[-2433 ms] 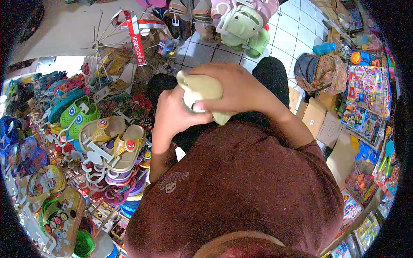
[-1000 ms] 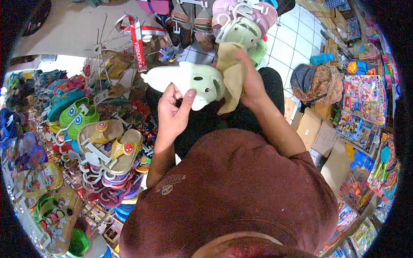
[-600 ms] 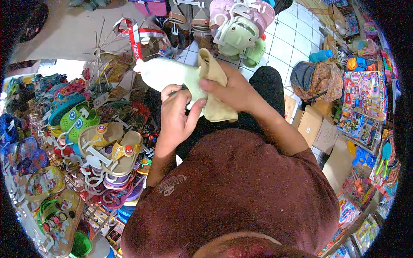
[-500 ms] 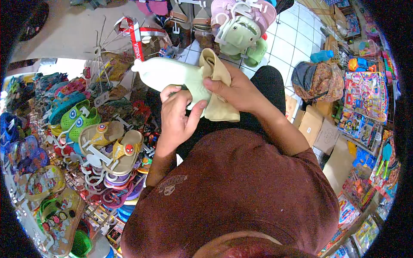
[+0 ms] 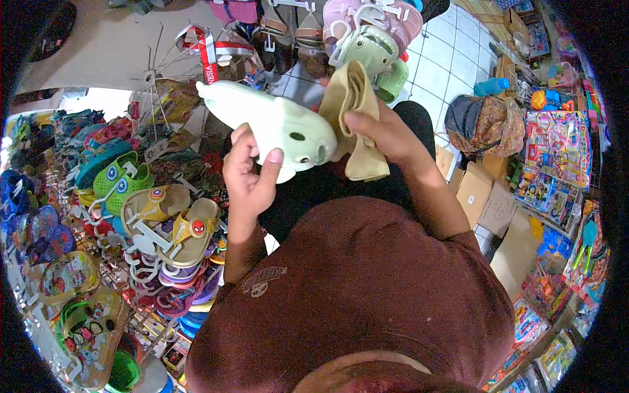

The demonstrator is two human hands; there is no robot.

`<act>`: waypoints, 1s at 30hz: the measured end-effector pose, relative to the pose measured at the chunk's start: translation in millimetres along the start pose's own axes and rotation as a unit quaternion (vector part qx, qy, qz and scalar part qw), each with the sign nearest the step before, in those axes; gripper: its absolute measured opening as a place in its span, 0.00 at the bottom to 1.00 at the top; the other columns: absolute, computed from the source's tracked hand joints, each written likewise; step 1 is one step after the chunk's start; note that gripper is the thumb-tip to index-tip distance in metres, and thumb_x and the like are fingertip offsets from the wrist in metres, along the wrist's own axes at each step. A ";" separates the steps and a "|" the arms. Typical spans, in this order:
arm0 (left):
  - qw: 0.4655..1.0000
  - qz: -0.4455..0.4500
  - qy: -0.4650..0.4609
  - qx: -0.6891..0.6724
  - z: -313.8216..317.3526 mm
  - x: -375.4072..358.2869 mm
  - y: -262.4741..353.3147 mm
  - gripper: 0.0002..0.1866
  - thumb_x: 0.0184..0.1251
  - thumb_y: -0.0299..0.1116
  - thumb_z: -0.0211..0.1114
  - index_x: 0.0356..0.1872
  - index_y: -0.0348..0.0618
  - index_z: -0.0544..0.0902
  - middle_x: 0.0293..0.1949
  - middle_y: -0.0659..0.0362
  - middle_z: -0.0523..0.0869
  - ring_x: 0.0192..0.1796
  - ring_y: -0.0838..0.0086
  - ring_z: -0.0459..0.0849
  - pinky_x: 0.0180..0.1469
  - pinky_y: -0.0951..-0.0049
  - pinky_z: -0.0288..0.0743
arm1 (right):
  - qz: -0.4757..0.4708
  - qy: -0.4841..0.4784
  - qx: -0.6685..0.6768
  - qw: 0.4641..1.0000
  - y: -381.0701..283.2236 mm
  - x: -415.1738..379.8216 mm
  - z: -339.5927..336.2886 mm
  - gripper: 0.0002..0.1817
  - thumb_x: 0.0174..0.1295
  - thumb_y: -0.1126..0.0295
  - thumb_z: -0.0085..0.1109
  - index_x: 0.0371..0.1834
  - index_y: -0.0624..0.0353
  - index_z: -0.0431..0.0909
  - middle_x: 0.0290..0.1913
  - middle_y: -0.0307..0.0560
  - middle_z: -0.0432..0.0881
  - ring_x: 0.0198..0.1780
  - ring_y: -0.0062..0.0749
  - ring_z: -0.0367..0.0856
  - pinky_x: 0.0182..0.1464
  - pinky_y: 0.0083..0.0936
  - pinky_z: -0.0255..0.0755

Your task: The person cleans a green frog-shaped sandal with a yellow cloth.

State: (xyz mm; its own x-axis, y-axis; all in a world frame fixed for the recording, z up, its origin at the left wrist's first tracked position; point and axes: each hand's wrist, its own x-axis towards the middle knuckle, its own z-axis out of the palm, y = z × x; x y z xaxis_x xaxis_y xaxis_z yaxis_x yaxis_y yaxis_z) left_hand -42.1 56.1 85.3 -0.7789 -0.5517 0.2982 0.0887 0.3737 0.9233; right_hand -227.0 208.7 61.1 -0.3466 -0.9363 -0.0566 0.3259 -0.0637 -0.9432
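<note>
A pale green shark-shaped shoe [image 5: 288, 128] is tilted in front of my lap, its tail end to the upper left and its face with dark eye spots to the right. My left hand [image 5: 252, 171] grips its lower edge, thumb on top and fingers partly hidden behind it. In my right hand [image 5: 383, 131] is a folded beige cloth [image 5: 357, 98], pinched under the thumb. The cloth's left edge lies right beside the shoe's face end; whether they touch I cannot tell.
Sandals on hangers [image 5: 187, 229] crowd the left side. Green shark clogs [image 5: 370, 49] and pink clogs [image 5: 406, 23] hang ahead. To the right are a patterned bag [image 5: 481, 124], cardboard boxes [image 5: 475, 190], a blue bottle [image 5: 491, 86] and packaged toys [image 5: 557, 144].
My right hand and the cloth have moved right, off the shoe's face end, which now shows. The shoe has turned, and my left hand has shifted slightly left and down.
</note>
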 end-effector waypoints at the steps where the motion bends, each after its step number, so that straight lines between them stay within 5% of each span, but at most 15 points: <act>1: 1.000 -0.002 0.014 -0.002 -4.5 -2.9 -9.3 0.09 0.62 0.29 0.62 0.38 0.35 0.77 0.38 0.58 0.80 0.44 0.76 0.74 0.50 0.76 0.66 | -0.022 0.015 0.017 1.000 1.9 0.0 1.5 0.40 0.63 0.51 0.58 0.71 0.62 0.55 0.61 0.46 0.71 0.59 0.30 0.72 0.63 0.28 0.64; 6: 0.997 -0.016 0.069 0.020 -6.3 -4.0 -12.3 0.09 0.62 0.29 0.59 0.39 0.33 0.76 0.41 0.58 0.80 0.43 0.78 0.76 0.49 0.78 0.68 | -0.155 0.045 -0.162 0.973 -9.9 -1.2 9.1 0.39 0.68 0.47 0.49 0.73 0.63 0.53 0.66 0.49 0.65 0.65 0.29 0.64 0.67 0.28 0.57; 10: 0.986 0.078 0.104 0.106 6.1 4.9 -2.8 0.09 0.53 0.31 0.62 0.27 0.34 0.76 0.24 0.58 0.72 0.34 0.71 0.66 0.40 0.73 0.61 | -0.150 0.006 -0.450 0.880 -38.8 -6.0 27.4 0.28 0.59 0.61 0.60 0.65 0.51 0.70 0.54 0.52 0.77 0.50 0.41 0.79 0.55 0.29 0.70; 11: 0.984 0.090 0.097 0.120 7.8 4.0 -3.3 0.08 0.52 0.31 0.61 0.25 0.35 0.76 0.22 0.58 0.71 0.34 0.69 0.65 0.38 0.72 0.61 | -0.236 0.053 -0.436 0.867 -36.5 -4.1 38.9 0.31 0.49 0.67 0.65 0.61 0.41 0.75 0.40 0.47 0.80 0.37 0.45 0.79 0.43 0.32 0.76; 15: 0.977 0.128 0.139 0.102 10.5 4.6 -7.9 0.07 0.52 0.28 0.57 0.23 0.35 0.75 0.24 0.58 0.73 0.34 0.70 0.66 0.41 0.72 0.62 | -0.148 0.034 -0.556 0.817 -35.4 -11.8 50.0 0.32 0.51 0.65 0.62 0.63 0.24 0.70 0.37 0.46 0.76 0.38 0.42 0.80 0.35 0.38 0.78; 18: 0.977 0.032 0.207 0.022 6.1 0.6 -26.6 0.08 0.58 0.28 0.53 0.28 0.32 0.76 0.31 0.57 0.80 0.35 0.76 0.76 0.40 0.76 0.70 | -0.117 -0.010 -0.560 0.820 -30.8 -20.4 52.8 0.33 0.48 0.70 0.63 0.62 0.31 0.73 0.32 0.43 0.75 0.33 0.41 0.78 0.36 0.33 0.76; 19: 0.973 0.043 0.227 0.015 5.8 7.0 -24.8 0.09 0.60 0.28 0.51 0.29 0.32 0.76 0.33 0.57 0.82 0.32 0.78 0.79 0.37 0.79 0.72 | -0.122 -0.053 -0.501 0.855 -28.7 -22.9 48.5 0.33 0.49 0.69 0.62 0.63 0.36 0.72 0.36 0.44 0.78 0.36 0.44 0.79 0.40 0.34 0.75; 20: 0.951 -0.045 0.276 -0.130 11.4 5.7 -17.7 0.09 0.57 0.27 0.51 0.25 0.31 0.75 0.28 0.58 0.77 0.37 0.75 0.71 0.42 0.75 0.64 | -0.143 -0.094 -0.461 0.871 -20.5 -22.4 42.4 0.33 0.49 0.69 0.62 0.63 0.39 0.72 0.38 0.45 0.79 0.37 0.45 0.79 0.41 0.34 0.75; 22: 0.973 -0.022 0.220 -0.060 -4.8 9.7 -22.6 0.09 0.56 0.28 0.53 0.25 0.31 0.75 0.29 0.58 0.77 0.36 0.74 0.72 0.43 0.73 0.65 | -0.185 -0.178 -0.376 0.890 -8.8 -16.3 33.9 0.32 0.51 0.68 0.62 0.64 0.44 0.71 0.41 0.48 0.80 0.40 0.47 0.79 0.45 0.35 0.74; 23: 0.979 -0.005 0.199 -0.044 -8.1 10.7 -23.0 0.09 0.55 0.30 0.55 0.25 0.31 0.75 0.28 0.58 0.77 0.35 0.73 0.72 0.43 0.72 0.65 | -0.132 -0.167 -0.315 0.925 -9.0 -18.9 29.8 0.30 0.53 0.66 0.62 0.63 0.50 0.72 0.48 0.49 0.81 0.47 0.42 0.81 0.50 0.34 0.73; 25: 0.987 0.026 0.157 -0.013 -10.7 11.2 -22.1 0.11 0.52 0.33 0.58 0.24 0.32 0.75 0.26 0.58 0.77 0.35 0.72 0.71 0.43 0.70 0.65 | -0.108 -0.062 -0.205 0.971 -0.3 -20.3 19.3 0.32 0.63 0.54 0.56 0.68 0.56 0.64 0.56 0.48 0.77 0.57 0.31 0.76 0.58 0.34 0.71; 28: 0.988 0.135 0.043 0.058 -11.2 10.7 -21.9 0.13 0.47 0.37 0.62 0.22 0.35 0.75 0.20 0.57 0.74 0.28 0.68 0.70 0.42 0.67 0.64 | -0.011 0.145 0.048 0.988 2.4 -18.0 18.8 0.35 0.67 0.47 0.49 0.69 0.60 0.59 0.59 0.50 0.75 0.57 0.32 0.76 0.60 0.33 0.70; 30: 0.973 0.222 -0.033 0.056 -1.6 13.0 -17.4 0.14 0.46 0.41 0.64 0.20 0.39 0.77 0.15 0.59 0.71 0.18 0.63 0.67 0.40 0.65 0.64 | 0.055 0.135 0.200 0.969 5.9 -14.8 17.5 0.34 0.68 0.45 0.47 0.68 0.60 0.59 0.60 0.50 0.74 0.58 0.32 0.76 0.61 0.33 0.70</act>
State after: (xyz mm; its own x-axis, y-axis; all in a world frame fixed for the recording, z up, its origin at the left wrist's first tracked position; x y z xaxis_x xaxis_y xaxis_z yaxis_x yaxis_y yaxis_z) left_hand -52.7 41.3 73.6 -0.7176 -0.2704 0.6419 0.3604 0.6444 0.6744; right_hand -204.6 216.1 62.1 -0.4895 -0.8244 -0.2841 0.6705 -0.1476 -0.7271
